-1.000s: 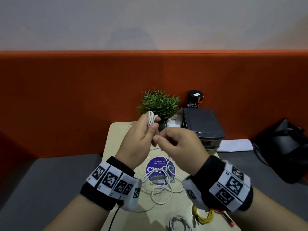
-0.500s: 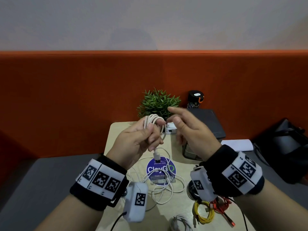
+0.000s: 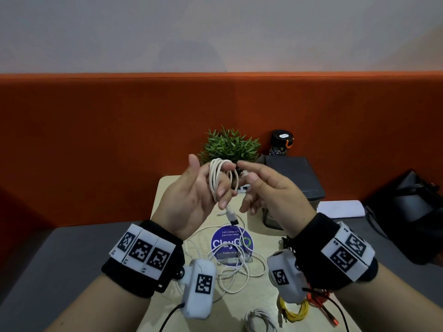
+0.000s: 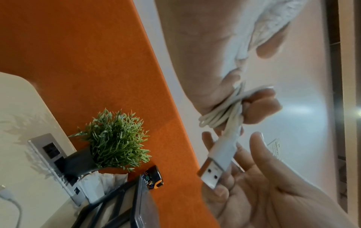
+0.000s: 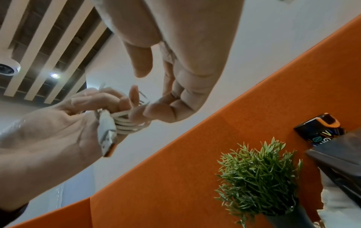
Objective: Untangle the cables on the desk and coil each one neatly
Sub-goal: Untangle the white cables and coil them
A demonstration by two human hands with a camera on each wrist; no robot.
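A white cable coil [image 3: 221,178] is looped round the curled fingers of my left hand [image 3: 191,200], held up above the desk with the thumb standing off it. Its USB plug [image 3: 232,215] dangles below the coil. The left wrist view shows the coil [image 4: 220,118] bunched at the fingertips and the plug [image 4: 218,158] hanging free. My right hand [image 3: 268,190] hovers just right of the coil, index finger stretched out, other fingers loosely bent, holding nothing. In the right wrist view its fingertips [image 5: 140,111] are close against the coil [image 5: 126,123].
On the desk [image 3: 259,295] lie a loose white cable [image 3: 237,267] over a blue sticker [image 3: 231,243], a yellow cable [image 3: 296,312], a red cable [image 3: 318,300] and a small white bundle [image 3: 260,319]. Behind stand a plant [image 3: 231,146], a bottle [image 3: 280,142] and a black tray [image 3: 292,173].
My right hand let go of the cable end and opened beside the coil. My left hand turned palm up, its thumb lifted off, and the plug now hangs loose.
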